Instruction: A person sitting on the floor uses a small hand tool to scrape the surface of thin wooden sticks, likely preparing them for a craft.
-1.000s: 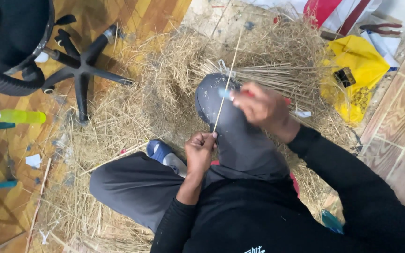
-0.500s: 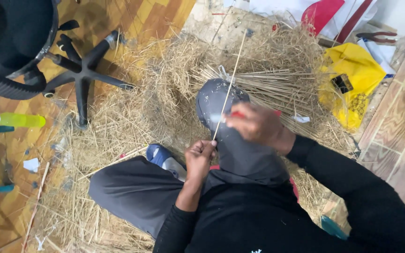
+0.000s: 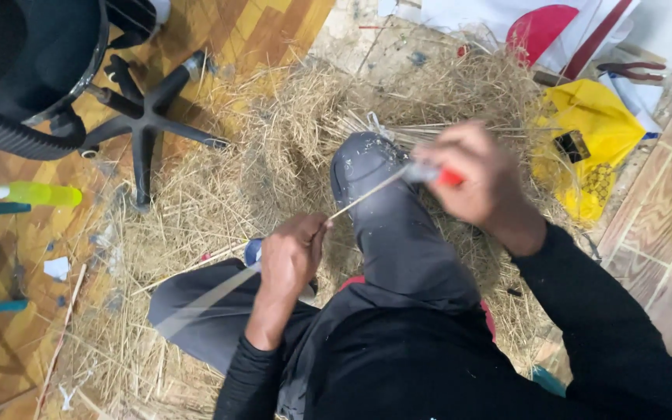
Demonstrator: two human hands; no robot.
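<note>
Person sits on straw (image 3: pixel 219 194) over wood floor (image 3: pixel 258 31). Left hand (image 3: pixel 293 257) pinches stick (image 3: pixel 363 194) across knee; right hand (image 3: pixel 476 179) clenches red-handled knife (image 3: pixel 433 176). Chair base (image 3: pixel 145 117), yellow bag (image 3: pixel 593 140) nearby.

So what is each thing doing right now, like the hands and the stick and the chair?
left hand: closed around the thin stick
thin stick: slanted, held at both ends
right hand: gripping a red-handled tool, blurred
red-handled tool: pressed against the stick
straw: loose, spread over the floor
office chair: standing upright
yellow bag: crumpled, lying flat
spray bottle: lying on its side
</note>
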